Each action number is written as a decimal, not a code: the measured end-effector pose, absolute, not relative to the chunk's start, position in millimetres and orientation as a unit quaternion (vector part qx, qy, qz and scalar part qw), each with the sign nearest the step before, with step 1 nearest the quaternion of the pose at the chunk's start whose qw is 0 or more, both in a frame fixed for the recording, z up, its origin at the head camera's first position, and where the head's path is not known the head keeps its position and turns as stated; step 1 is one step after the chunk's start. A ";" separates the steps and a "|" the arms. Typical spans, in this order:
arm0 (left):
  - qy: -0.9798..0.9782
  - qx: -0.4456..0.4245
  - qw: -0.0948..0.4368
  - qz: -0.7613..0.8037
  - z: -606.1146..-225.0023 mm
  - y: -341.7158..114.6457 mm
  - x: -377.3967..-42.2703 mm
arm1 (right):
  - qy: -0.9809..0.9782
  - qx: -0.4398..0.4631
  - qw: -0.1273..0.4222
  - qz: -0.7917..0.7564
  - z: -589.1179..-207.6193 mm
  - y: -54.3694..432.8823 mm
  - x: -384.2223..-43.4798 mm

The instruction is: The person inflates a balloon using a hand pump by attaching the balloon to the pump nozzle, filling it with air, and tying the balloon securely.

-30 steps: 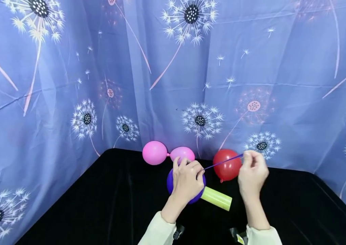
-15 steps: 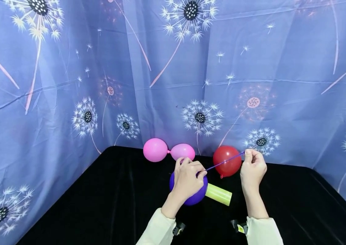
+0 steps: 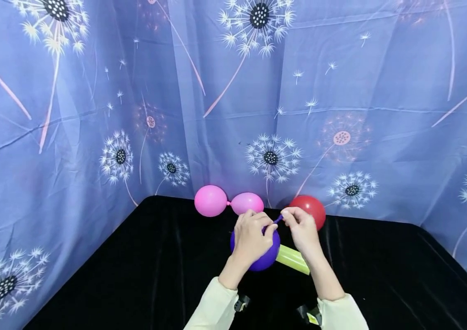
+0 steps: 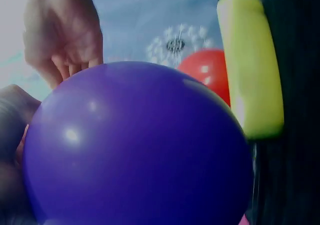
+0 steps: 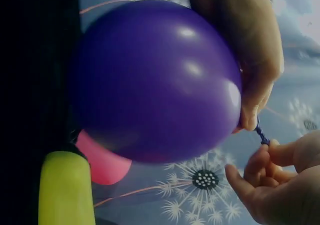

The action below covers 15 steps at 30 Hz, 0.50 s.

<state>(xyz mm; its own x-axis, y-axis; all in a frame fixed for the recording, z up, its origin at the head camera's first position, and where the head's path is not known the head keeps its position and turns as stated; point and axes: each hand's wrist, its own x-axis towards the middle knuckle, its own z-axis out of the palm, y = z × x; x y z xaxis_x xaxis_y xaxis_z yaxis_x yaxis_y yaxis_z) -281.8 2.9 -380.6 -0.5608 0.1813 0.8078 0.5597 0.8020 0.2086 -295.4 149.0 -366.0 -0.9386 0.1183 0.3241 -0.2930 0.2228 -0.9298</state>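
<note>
A round, inflated purple balloon (image 3: 267, 259) hangs under my left hand (image 3: 252, 233), which pinches it at the neck. Its thin neck, twisted in the right wrist view, runs out to my right hand (image 3: 301, 227), whose thumb and forefinger pinch the end. In the left wrist view the purple balloon (image 4: 140, 150) fills most of the picture and hides part of the left fingers. My two hands are close together, only a short length of neck between them.
A yellow-green tube (image 3: 293, 260) lies on the black cloth (image 3: 134, 275) just right of the purple balloon. Behind stand two joined pink balloons (image 3: 210, 200) and a red balloon (image 3: 312, 208), partly covered by the right hand. A blue dandelion-print curtain (image 3: 225, 151) rises at the back.
My right hand has come left and inward to the left hand. The neck, stretched long and taut before, is now short. The left hand keeps its pinch with little movement.
</note>
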 end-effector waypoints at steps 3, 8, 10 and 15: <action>-0.851 -0.217 0.405 -0.255 -380.4 -0.6 -285.8 | -0.764 0.078 0.111 0.631 -369.6 144.0 -296.4; -0.860 -0.238 0.365 -0.266 -388.1 -3.0 -289.5 | -0.743 0.085 0.059 0.662 -381.3 144.4 -301.6; -0.864 -0.242 0.353 -0.265 -392.5 -5.7 -291.3 | -0.738 0.092 0.042 0.667 -386.3 144.8 -303.4; -0.862 -0.231 0.374 -0.253 -401.6 -17.5 -299.8 | -0.725 0.111 0.028 0.679 -396.4 148.7 -307.4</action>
